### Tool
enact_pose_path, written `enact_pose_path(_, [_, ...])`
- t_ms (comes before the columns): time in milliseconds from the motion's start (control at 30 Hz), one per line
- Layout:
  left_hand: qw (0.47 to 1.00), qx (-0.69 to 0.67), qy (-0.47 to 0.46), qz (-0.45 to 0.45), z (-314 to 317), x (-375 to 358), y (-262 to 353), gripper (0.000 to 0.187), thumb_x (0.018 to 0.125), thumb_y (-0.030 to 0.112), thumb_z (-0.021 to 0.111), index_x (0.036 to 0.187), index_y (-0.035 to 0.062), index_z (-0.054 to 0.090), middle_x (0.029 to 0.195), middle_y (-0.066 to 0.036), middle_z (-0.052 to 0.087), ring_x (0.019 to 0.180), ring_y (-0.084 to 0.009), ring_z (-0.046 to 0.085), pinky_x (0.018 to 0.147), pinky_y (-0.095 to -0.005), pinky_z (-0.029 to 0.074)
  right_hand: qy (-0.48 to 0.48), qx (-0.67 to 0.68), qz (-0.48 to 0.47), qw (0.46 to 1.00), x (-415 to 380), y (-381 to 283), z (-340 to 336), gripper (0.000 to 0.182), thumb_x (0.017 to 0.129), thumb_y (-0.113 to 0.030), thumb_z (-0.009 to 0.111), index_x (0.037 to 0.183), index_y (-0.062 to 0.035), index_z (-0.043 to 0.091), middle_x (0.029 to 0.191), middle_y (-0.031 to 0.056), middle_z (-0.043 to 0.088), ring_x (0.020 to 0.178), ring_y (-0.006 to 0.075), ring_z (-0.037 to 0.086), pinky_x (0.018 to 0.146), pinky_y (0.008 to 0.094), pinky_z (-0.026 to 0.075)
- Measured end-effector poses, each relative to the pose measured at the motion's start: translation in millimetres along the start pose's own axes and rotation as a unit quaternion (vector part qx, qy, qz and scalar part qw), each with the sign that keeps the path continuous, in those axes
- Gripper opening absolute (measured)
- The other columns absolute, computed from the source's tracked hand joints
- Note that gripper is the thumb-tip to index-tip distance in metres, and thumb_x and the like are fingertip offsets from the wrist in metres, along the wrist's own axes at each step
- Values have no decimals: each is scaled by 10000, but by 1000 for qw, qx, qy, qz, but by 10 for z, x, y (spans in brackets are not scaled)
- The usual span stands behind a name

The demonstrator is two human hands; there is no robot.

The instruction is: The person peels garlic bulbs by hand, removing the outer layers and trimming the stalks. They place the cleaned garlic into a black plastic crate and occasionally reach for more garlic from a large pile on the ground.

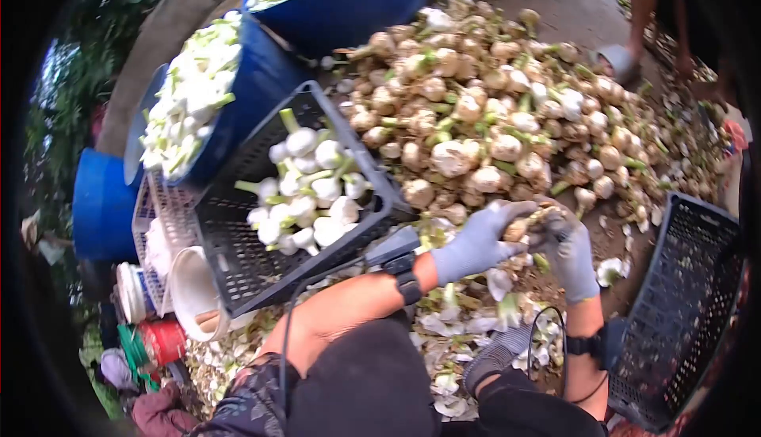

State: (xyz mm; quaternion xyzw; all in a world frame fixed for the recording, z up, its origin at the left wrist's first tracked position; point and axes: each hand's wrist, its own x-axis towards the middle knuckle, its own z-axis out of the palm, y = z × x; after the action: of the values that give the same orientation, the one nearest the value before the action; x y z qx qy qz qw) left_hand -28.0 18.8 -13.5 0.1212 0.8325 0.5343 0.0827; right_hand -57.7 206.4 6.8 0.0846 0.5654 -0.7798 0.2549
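Note:
My left hand point(479, 240), in a grey work glove, grips a brownish garlic bulb point(517, 229) with its fingers closed. Right against it, my right hand point(567, 251) in a matching glove is curled over the bulb's stem end, hiding part of it. Just beyond both hands rises a large pile of unpeeled garlic bulbs point(468, 112). Pale shed skins point(468, 326) litter the ground below. To the left, a black plastic crate point(238, 270) holds cleaned white garlic bulbs point(305, 191).
Blue tubs point(333, 9) heaped with trimmed garlic point(194, 92) stand at the upper left. A second black crate point(674, 294) is at the right. A white bucket point(194, 290) and a red bucket point(162, 340) sit lower left. Another person's foot point(617, 63) is beyond the pile.

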Motion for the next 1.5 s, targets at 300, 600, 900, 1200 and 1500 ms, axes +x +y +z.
enact_pose_path(300, [991,-75,-95,-51,-147,-107,86,682,784,229,794,1378,54,507,1232,-159,633,1073,-212,633,920,-327,498,24,-121,24,992,-330,272,114,182,950,-100,494,1005,33,605,641,47,584,502,85,512,427,230,387])
enact_pose_path(600, [781,-552,-146,-252,-238,-168,-50,602,957,455,569,1417,89,443,1029,-67,672,702,-136,656,559,-227,501,97,-261,-32,960,-341,250,203,151,908,-155,598,894,-7,625,695,72,636,558,129,575,521,303,460])
enact_pose_path(900, [909,-308,-153,-234,-160,-20,250,561,907,383,647,1303,24,479,957,-10,621,703,-64,614,576,-191,495,50,-85,-55,994,-241,466,-34,342,837,78,552,1165,15,624,1035,96,692,944,125,644,830,270,514])
enact_pose_path(1200, [979,-168,74,-94,-28,79,98,350,941,154,640,1243,-11,579,1208,-78,604,1019,-135,601,926,-289,483,64,-140,-50,987,-366,370,70,278,871,-106,634,1104,42,608,953,152,678,886,224,681,762,308,545])
enact_pose_path(1500, [815,-534,-92,-205,-115,14,65,475,986,324,574,1278,-48,531,1277,-150,585,1137,-202,593,979,-330,483,166,-507,-67,843,-257,474,-307,275,778,-37,506,985,-45,687,831,211,674,797,369,668,700,401,527])
